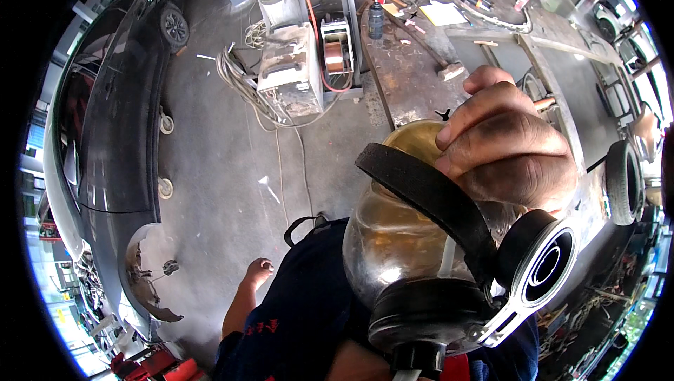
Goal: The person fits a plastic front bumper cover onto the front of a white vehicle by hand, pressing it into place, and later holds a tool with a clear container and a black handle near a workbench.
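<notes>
Close in front of me is a rounded, see-through plastic bottle (382,233) with an amber tint. A black collar and spout (421,314) sit at its lower end. A wide black strap (428,198) arches across it, and a round black cap with a silvery ring (540,261) joins its right side. The fingers of my right hand (512,146) are closed around its upper right edge; the thumb is mostly hidden. Away from it, my left hand (259,273) hangs low beside my dark shirt (302,311), small in view, its fingers hard to make out.
A dark car (116,128) stands along the left, one wheel arch (144,276) exposed. Ahead are a boxy welding machine (291,65) and coiled cables (235,75) on the floor. The workbench (404,75) bears a hammer (446,68), bottles and tools. A tyre (623,183) stands at right.
</notes>
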`<action>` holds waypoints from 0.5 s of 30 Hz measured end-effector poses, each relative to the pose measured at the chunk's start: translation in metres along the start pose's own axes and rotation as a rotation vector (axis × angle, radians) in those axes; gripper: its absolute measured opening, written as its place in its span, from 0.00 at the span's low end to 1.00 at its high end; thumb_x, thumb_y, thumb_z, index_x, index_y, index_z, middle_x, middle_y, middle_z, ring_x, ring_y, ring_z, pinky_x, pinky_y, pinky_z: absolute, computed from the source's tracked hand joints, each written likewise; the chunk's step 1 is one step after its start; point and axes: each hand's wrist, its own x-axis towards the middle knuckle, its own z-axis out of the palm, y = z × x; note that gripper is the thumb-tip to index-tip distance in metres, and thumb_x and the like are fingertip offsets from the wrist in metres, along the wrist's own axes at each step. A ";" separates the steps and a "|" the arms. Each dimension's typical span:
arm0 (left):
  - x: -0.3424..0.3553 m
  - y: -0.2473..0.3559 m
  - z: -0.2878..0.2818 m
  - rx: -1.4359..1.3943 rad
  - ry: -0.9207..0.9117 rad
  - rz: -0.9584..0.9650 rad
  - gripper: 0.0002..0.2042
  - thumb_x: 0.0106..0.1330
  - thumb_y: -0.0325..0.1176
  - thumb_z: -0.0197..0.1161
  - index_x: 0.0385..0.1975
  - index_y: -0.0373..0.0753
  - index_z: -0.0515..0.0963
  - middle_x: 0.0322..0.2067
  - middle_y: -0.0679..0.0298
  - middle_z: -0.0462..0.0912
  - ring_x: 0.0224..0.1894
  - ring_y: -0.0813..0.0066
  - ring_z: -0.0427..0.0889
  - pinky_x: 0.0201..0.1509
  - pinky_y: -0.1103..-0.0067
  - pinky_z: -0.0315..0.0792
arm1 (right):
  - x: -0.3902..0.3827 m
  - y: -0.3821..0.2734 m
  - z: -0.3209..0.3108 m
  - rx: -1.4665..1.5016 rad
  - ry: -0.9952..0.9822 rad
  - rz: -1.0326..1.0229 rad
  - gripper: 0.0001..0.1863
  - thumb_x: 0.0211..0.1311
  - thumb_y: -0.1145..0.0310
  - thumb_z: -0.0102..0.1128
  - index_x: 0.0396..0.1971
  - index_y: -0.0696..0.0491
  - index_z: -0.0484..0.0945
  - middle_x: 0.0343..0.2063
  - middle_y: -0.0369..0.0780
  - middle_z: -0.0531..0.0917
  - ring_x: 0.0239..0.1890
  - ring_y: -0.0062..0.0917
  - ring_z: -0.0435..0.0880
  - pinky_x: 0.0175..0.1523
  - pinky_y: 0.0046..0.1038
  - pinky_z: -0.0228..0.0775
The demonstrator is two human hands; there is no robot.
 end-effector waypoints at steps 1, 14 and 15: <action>0.001 0.002 -0.001 0.003 0.005 -0.015 0.10 0.64 0.24 0.55 0.43 0.31 0.77 0.33 0.59 0.83 0.35 0.72 0.82 0.39 0.78 0.78 | 0.001 -0.002 0.000 0.022 0.009 0.063 0.09 0.45 0.69 0.70 0.25 0.53 0.77 0.35 0.40 0.85 0.42 0.36 0.82 0.60 0.48 0.58; 0.017 -0.025 0.006 -0.003 -0.023 0.053 0.10 0.65 0.27 0.53 0.42 0.31 0.78 0.34 0.58 0.84 0.34 0.72 0.84 0.39 0.77 0.79 | 0.008 -0.020 0.011 0.117 0.263 0.279 0.08 0.47 0.69 0.68 0.24 0.54 0.77 0.34 0.40 0.85 0.42 0.36 0.82 0.59 0.49 0.58; 0.016 -0.027 0.007 -0.058 -0.006 0.039 0.10 0.66 0.28 0.53 0.42 0.31 0.78 0.33 0.58 0.84 0.33 0.72 0.83 0.38 0.77 0.78 | 0.008 -0.019 0.011 0.116 0.265 0.271 0.08 0.47 0.69 0.68 0.24 0.54 0.77 0.34 0.40 0.85 0.42 0.37 0.82 0.59 0.49 0.58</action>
